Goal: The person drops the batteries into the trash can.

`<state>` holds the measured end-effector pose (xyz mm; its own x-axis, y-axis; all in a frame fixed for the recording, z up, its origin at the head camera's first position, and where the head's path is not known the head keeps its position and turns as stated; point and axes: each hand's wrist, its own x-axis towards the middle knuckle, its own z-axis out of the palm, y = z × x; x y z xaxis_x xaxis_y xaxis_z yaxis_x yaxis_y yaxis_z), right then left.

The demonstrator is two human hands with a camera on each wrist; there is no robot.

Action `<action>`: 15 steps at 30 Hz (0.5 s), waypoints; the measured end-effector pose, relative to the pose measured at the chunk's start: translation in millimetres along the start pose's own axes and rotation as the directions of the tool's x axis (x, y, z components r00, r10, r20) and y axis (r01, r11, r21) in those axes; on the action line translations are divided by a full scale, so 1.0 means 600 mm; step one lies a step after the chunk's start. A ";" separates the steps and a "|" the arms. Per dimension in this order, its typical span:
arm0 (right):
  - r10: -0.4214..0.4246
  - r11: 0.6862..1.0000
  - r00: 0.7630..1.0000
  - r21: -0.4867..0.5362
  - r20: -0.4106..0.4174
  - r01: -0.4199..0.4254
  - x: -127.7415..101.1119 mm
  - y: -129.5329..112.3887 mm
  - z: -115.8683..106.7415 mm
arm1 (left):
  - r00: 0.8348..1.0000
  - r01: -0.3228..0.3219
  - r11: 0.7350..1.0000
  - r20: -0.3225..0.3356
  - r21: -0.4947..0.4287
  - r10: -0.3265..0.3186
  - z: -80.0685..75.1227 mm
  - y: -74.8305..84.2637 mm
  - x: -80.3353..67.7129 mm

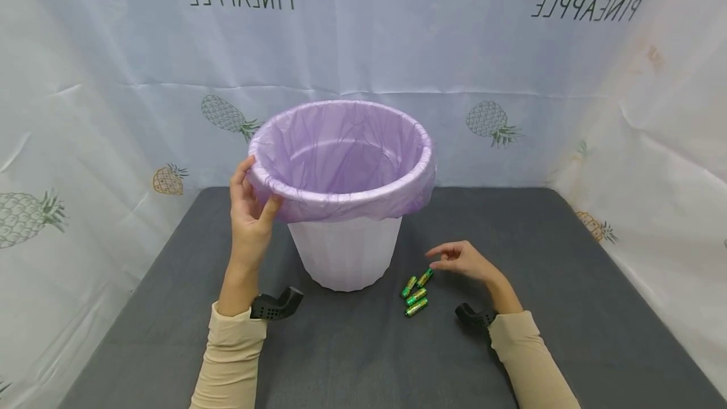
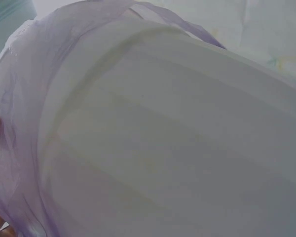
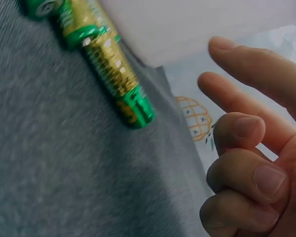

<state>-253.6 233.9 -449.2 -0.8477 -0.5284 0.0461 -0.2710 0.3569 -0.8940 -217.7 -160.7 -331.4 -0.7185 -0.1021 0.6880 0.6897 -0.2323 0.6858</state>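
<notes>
Head view shows four green-and-gold batteries point(image 1: 416, 294) lying in a loose cluster on the dark grey table point(image 1: 568, 308), just right of the base of the white bin point(image 1: 344, 251) and near its front edge. The right hand point(image 1: 462, 260) hovers immediately to the right of and slightly beyond the cluster, fingers loosely extended and pointing left toward it, holding nothing. Its fingertips sit just beside the farthest battery point(image 1: 424, 278); whether they touch it cannot be told from this view.

Right wrist view shows a gap between the fingers point(image 3: 241, 89) and the nearest battery point(image 3: 116, 74), with the lower fingers curled in and the upper two straighter. The picture is blurred, so contact cannot be ruled on firmly.

Long axes: the batteries lie roughly parallel, each running from near-left to far-right, so the hand faces the upper end of the farthest one rather than its flank.

The left hand point(image 1: 250, 210) is well apart from the batteries, on the far-left side of the bin, thumb and fingers pinching the rim where the purple liner point(image 1: 341, 150) folds over. Left wrist view shows only the bin wall and liner point(image 2: 19, 148) close up.

Judgement: the right hand is plainly the nearer of the two to the batteries.
</notes>
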 end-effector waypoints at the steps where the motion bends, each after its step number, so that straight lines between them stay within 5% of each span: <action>1: 0.004 1.000 1.000 0.000 0.014 -0.004 0.000 0.003 0.000 | 1.000 -0.003 1.000 0.000 -0.001 0.003 0.000 0.000 0.000; 15: 0.116 0.993 0.984 0.020 0.138 -0.120 0.006 0.040 0.003 | 1.000 0.007 1.000 -0.010 -0.019 -0.007 0.001 -0.003 0.001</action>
<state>-262.5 239.3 -471.4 -0.8022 -0.5848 -0.1200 -0.1581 0.4020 -0.9019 -219.2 -159.8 -332.3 -0.7242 -0.1097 0.6808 0.6829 -0.2510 0.6860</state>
